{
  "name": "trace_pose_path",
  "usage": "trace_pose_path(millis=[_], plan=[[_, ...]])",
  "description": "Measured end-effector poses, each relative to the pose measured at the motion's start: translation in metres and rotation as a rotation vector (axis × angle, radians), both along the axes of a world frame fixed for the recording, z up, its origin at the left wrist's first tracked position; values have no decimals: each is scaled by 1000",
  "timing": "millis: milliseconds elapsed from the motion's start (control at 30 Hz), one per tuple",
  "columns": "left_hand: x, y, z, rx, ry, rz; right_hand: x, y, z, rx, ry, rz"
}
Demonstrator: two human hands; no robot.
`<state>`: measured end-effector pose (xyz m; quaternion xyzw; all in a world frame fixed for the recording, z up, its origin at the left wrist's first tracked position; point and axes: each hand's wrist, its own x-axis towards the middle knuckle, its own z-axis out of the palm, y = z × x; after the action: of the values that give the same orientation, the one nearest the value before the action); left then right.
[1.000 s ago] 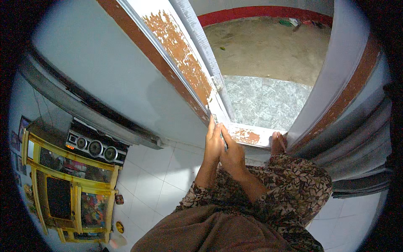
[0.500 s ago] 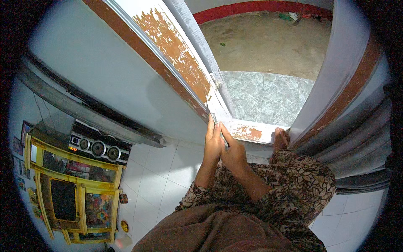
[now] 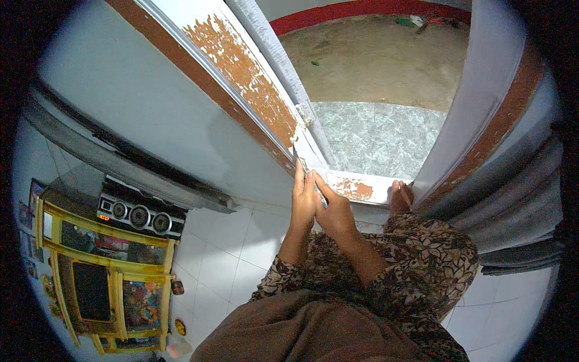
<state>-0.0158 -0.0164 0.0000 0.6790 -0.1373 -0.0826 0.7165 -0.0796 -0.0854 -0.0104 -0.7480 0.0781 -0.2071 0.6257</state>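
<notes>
Both my hands are closed round a slim knife-like blade [image 3: 304,163], its dark tip against the door frame. My left hand [image 3: 303,205] lies along its left side, with the index finger stretched toward the tip. From the right, my right hand [image 3: 336,216] grips the handle end, which the fingers mostly hide. White paint is peeled off much of the frame's inner face, baring a brown patch [image 3: 241,78] with ragged edges. Loose white flakes cling just above the tip.
A white sill [image 3: 380,190] with another bare brown patch crosses the doorway, and my foot [image 3: 400,196] rests by its right end. Grey curtains [image 3: 512,223] hang at the right. A yellow cabinet [image 3: 114,271] stands at the left, beside a speaker unit [image 3: 140,216].
The blade's tip has slid a little farther up the frame, both hands keeping their grip. My whole view has shifted slightly.
</notes>
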Motion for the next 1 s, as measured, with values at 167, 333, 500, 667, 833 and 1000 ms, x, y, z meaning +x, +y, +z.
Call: trace_pose_path(millis=[167,333,500,667,833,1000], plan=[[-6,4,1,-8,82,15,-2,-1,-1,-115,-30,13],[1,2,-10,-61,-25,-18,-2,-8,0,-8,38,72],[2,5,-11,-89,74,-11,-2,-5,1,-113,-17,34],[-4,7,-4,-90,31,-19,-3,-1,1,-61,55,65],[-3,6,-3,-88,29,-18,-3,0,-1,-58,19,44],[0,9,-2,-49,37,0,-1,6,-3,-138,-5,11]])
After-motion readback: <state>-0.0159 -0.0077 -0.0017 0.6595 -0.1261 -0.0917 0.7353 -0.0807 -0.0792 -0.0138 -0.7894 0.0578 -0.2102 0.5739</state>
